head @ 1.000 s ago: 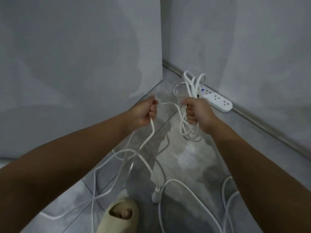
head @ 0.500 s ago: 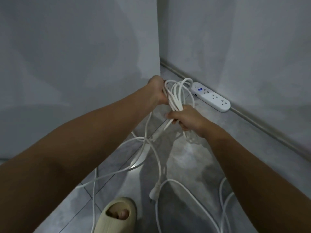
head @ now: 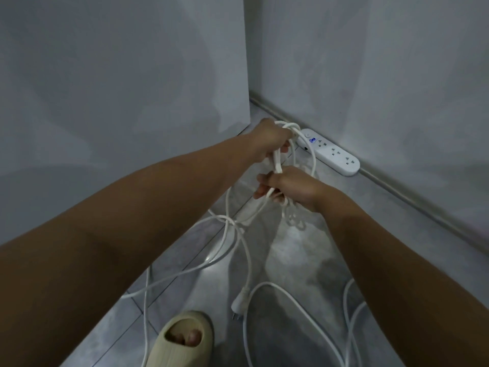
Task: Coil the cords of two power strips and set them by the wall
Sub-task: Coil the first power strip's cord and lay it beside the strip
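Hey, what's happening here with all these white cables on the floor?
A person is coiling a white cord by hand. The left hand grips the top of the loops, the right hand the lower part. Its plug dangles uncoiled near a sandal. A power strip lies by the wall.

Plain grey walls (head: 370, 62) meet at a corner above a glossy grey tiled floor (head: 304, 250).

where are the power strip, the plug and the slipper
power strip (head: 332, 154): head view, middle of its socket face
plug (head: 240, 303): head view, white body above the prongs
slipper (head: 182, 348): head view, beige upper strap behind the toes
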